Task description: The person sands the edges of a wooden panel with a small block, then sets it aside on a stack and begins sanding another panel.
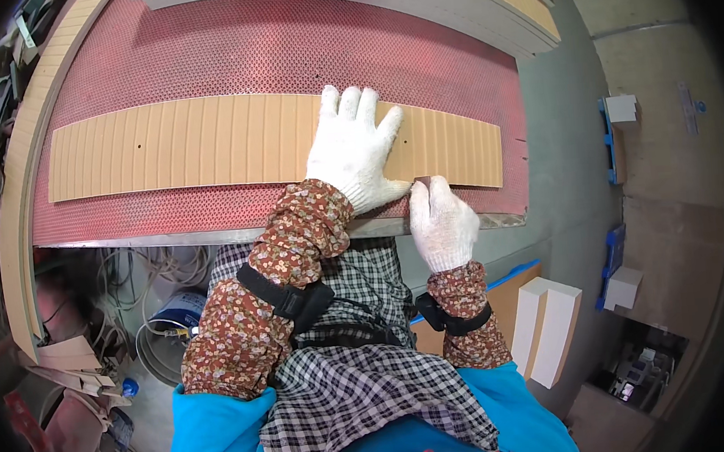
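Note:
A long tan board with grooves across its face lies on a red textured mat. My left hand, in a white knit glove, presses flat on the board right of its middle, fingers spread. At the board's near edge, my right hand, gloved too, is closed with thumb and finger pinched together. A small brownish piece shows at the pinch; its kind is too small to make out. Two small dark holes mark the board, one on each side of my left hand.
Long boards are stacked at the table's far side, and a tan strip runs along the left. A metal bucket and hoses stand below left. White-and-tan pieces rest at lower right, with blue pallets beyond.

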`<state>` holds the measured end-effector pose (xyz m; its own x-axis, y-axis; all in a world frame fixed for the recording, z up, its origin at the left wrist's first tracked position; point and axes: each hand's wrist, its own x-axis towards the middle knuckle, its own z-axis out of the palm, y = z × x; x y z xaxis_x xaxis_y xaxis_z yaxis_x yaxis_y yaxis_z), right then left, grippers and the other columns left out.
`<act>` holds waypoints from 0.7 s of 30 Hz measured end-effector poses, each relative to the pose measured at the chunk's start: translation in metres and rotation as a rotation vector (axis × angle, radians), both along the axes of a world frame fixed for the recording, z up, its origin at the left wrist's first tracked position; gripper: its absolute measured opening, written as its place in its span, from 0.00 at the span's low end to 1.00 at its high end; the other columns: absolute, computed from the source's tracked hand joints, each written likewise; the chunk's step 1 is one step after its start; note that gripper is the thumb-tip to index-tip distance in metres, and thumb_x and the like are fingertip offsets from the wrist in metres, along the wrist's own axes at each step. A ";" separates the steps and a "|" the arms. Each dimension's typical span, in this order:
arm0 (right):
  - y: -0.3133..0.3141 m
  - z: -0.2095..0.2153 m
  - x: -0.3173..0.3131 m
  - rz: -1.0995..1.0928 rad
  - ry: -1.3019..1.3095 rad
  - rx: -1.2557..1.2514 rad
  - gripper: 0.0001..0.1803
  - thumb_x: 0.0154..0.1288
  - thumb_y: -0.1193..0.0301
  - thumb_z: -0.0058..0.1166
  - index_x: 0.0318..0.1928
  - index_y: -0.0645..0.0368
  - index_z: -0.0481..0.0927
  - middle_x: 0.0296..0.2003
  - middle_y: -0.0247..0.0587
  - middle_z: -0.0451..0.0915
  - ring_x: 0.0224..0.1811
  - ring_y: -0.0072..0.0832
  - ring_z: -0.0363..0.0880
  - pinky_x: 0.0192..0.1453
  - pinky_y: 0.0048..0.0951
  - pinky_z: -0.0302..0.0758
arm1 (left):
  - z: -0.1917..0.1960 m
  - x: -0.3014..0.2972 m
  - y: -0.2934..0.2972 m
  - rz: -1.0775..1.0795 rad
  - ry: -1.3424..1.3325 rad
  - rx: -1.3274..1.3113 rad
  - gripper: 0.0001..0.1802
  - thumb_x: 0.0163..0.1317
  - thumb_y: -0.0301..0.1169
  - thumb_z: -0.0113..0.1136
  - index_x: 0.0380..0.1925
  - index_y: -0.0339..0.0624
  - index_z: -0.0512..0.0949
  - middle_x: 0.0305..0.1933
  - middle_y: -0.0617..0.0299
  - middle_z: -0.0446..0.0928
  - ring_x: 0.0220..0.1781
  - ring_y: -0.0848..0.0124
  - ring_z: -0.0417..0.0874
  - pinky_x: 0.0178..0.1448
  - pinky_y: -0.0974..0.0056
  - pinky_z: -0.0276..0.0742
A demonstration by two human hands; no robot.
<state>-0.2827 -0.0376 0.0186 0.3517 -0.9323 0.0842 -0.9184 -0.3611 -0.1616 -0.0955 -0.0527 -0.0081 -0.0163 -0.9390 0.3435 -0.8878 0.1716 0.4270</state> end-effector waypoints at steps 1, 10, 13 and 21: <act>0.001 -0.001 0.000 0.009 -0.004 -0.014 0.12 0.77 0.60 0.54 0.40 0.54 0.80 0.25 0.48 0.86 0.26 0.48 0.87 0.30 0.46 0.82 | 0.000 0.000 0.000 -0.002 0.002 0.000 0.49 0.47 0.61 0.73 0.63 0.39 0.76 0.63 0.38 0.72 0.70 0.43 0.69 0.80 0.34 0.53; 0.004 0.001 0.009 -0.002 0.058 -0.014 0.11 0.77 0.61 0.54 0.42 0.55 0.81 0.26 0.47 0.86 0.26 0.46 0.87 0.31 0.44 0.82 | -0.001 0.002 0.001 0.002 0.006 -0.004 0.51 0.46 0.63 0.75 0.63 0.39 0.76 0.64 0.38 0.72 0.71 0.43 0.68 0.80 0.34 0.52; 0.004 0.000 0.009 -0.012 0.042 -0.032 0.11 0.77 0.61 0.54 0.41 0.55 0.81 0.26 0.48 0.86 0.26 0.45 0.88 0.31 0.44 0.82 | 0.000 0.000 0.000 -0.010 0.008 0.022 0.50 0.47 0.63 0.74 0.63 0.38 0.76 0.65 0.38 0.71 0.72 0.44 0.68 0.80 0.34 0.52; -0.041 0.005 0.032 -0.012 0.063 0.011 0.15 0.78 0.59 0.49 0.44 0.56 0.83 0.27 0.54 0.86 0.31 0.51 0.88 0.38 0.48 0.83 | 0.006 0.003 0.002 -0.010 -0.004 0.095 0.49 0.47 0.59 0.75 0.64 0.39 0.76 0.65 0.39 0.71 0.73 0.43 0.67 0.82 0.32 0.50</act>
